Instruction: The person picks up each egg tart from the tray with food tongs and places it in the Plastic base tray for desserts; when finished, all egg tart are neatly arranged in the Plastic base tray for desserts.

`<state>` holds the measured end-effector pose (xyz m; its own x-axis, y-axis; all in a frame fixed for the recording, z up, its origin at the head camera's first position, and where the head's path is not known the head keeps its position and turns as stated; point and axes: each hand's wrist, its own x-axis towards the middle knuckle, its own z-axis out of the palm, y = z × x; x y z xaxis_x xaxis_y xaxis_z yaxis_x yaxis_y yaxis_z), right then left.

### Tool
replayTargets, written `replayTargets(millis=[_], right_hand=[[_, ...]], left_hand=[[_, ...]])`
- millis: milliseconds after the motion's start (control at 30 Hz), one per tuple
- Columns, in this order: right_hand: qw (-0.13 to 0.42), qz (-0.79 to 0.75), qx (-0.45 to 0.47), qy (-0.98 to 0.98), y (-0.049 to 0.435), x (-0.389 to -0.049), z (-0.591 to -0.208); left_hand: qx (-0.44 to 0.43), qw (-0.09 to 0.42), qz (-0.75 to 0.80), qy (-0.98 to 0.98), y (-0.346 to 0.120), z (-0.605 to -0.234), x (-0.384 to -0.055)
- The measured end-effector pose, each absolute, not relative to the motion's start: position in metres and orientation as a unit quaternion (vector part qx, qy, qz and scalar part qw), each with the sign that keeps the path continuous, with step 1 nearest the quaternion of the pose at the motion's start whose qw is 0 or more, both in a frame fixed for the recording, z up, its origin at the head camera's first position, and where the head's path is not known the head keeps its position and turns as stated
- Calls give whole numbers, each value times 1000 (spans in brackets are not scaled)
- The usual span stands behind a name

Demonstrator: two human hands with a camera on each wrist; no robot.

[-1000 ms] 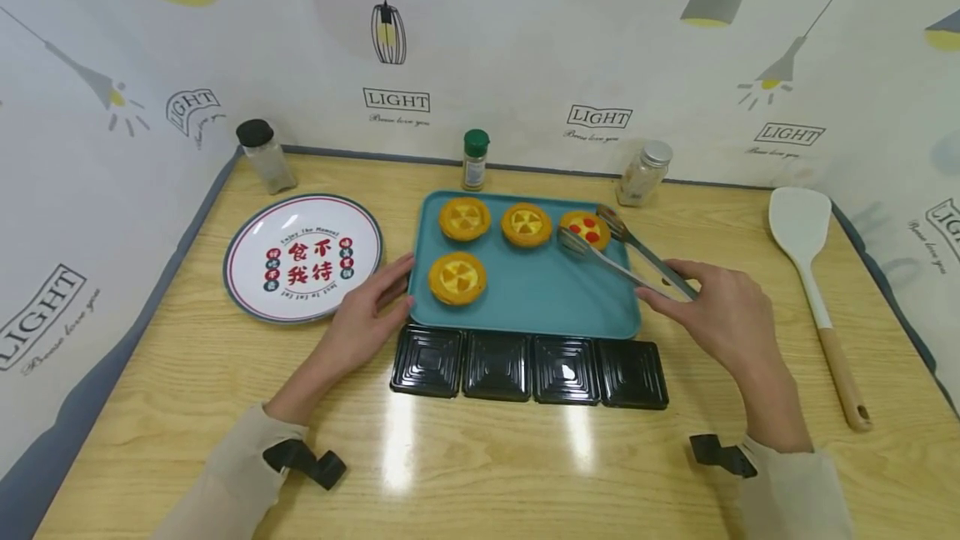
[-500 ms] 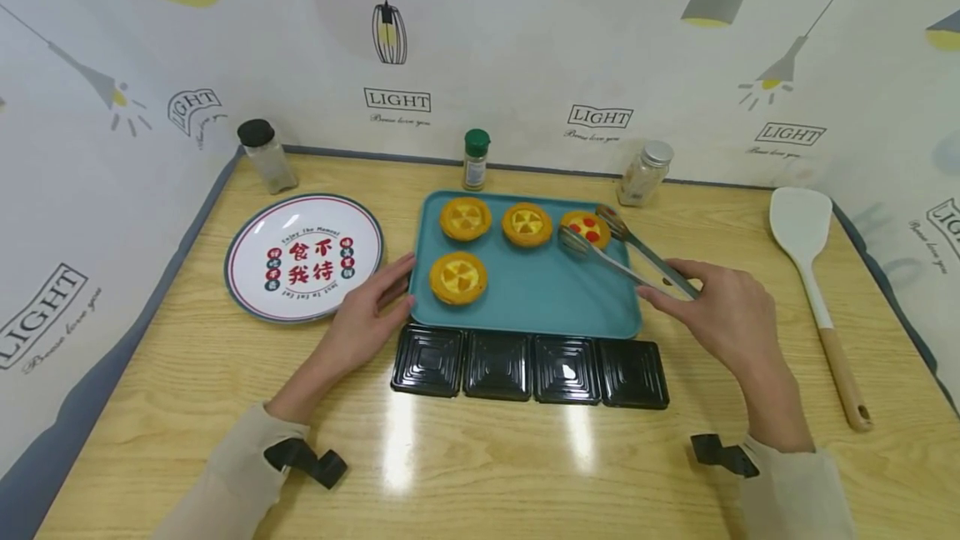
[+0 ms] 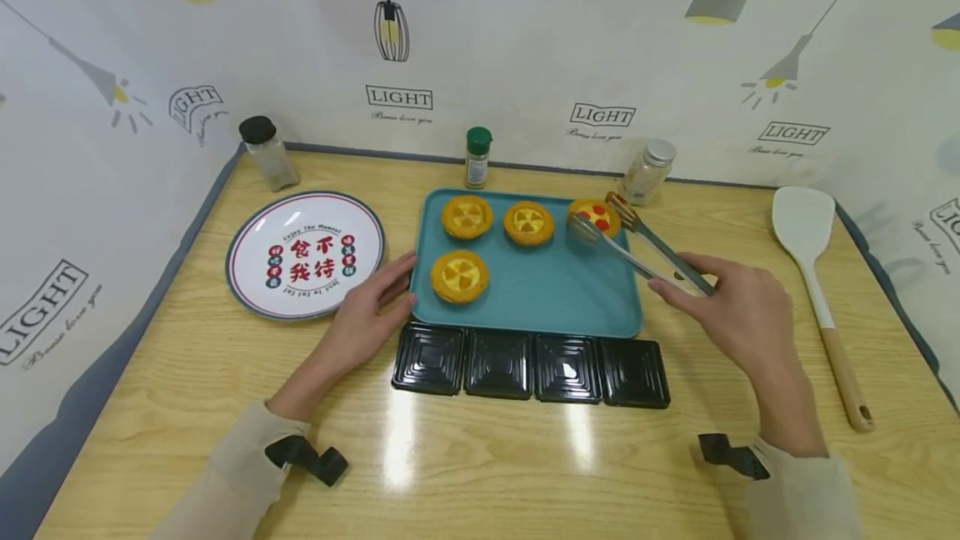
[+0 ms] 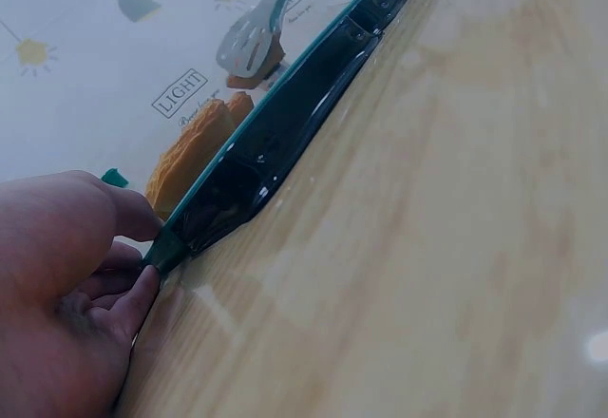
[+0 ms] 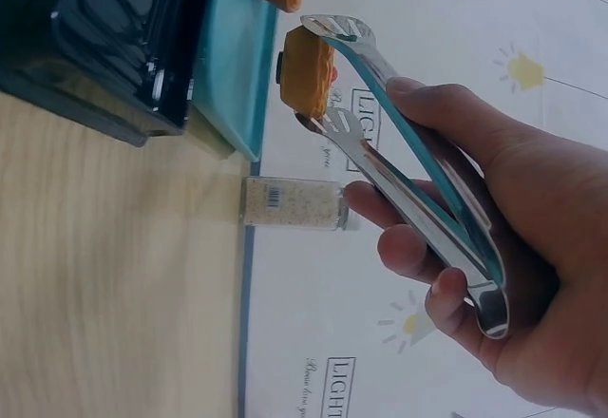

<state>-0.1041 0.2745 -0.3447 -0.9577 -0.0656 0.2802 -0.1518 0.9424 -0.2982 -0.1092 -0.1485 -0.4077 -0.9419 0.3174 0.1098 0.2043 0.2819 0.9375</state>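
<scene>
My right hand (image 3: 742, 302) grips a pair of metal tongs (image 5: 408, 201) with teal edges. Between the tong ends is a tart with red dots (image 5: 309, 74), raised over the back right of the teal tray (image 3: 540, 294). On that tray's left part lie three tarts (image 3: 459, 277) with yellow wedge tops. At the tray's left edge, my left hand (image 3: 367, 315) pinches the near corner, as the left wrist view shows.
Several black square dishes (image 3: 498, 363) line the tray's front. A patterned plate (image 3: 303, 302) sits left. Behind stand a black-capped jar (image 3: 272, 161), a green-capped bottle (image 3: 477, 163) and a silver-lidded jar (image 3: 647, 177). A white spatula (image 3: 804, 227) lies far right.
The tongs have risen and shifted slightly right and back, with the red-dotted tart between their ends; a shadow now shows under it. My left hand has stayed at the tray.
</scene>
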Motion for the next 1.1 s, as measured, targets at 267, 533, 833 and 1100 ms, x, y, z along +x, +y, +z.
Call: replayTargets(millis=[267, 533, 833, 1100], right_hand=[[186, 200, 119, -954, 255, -89, -327], [170, 263, 300, -901, 220, -78, -324], [103, 235, 411, -875, 194, -73, -337], [75, 224, 425, -874, 185, -75, -349]], left_hand=[[162, 48, 565, 807, -147, -404, -110], [168, 42, 570, 803, -147, -405, -112], [161, 50, 566, 807, -148, -405, -111], [161, 53, 563, 809, -150, -405, -109]])
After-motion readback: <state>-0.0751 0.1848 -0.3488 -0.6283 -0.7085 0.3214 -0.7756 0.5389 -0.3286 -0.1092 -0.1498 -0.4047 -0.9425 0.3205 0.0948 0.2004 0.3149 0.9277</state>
